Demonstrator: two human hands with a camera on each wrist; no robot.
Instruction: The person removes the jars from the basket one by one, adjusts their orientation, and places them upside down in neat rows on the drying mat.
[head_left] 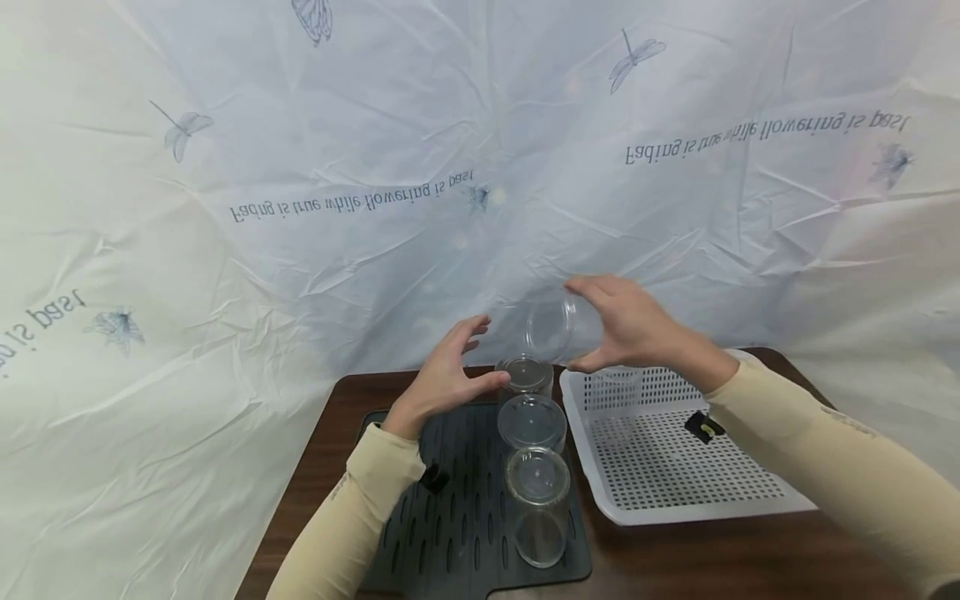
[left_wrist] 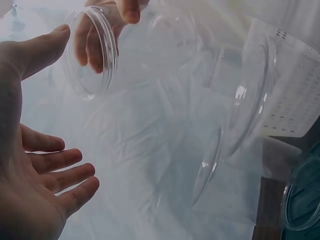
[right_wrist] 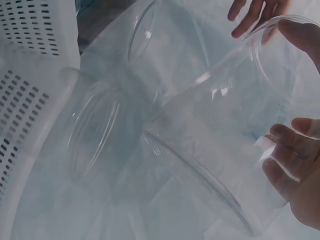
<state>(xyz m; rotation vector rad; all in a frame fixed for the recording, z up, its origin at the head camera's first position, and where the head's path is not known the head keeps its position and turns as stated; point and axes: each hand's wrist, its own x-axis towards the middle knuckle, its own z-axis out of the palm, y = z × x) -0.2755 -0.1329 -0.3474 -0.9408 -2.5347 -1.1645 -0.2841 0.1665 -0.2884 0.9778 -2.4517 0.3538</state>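
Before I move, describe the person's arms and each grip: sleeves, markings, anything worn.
The left sleeve and right sleeve are cream and reach the wrists, each with a small dark marking too small to read. A small black piece shows beside the left one; another, with a yellow-green patch, beside the right. The left grip and right grip are bare, without gloves.

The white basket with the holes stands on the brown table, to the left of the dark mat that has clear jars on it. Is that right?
Not quite: the white basket stands to the right of the dark mat, as the head view shows. The basket is indeed on the brown table, and the mat does have clear jars on it.
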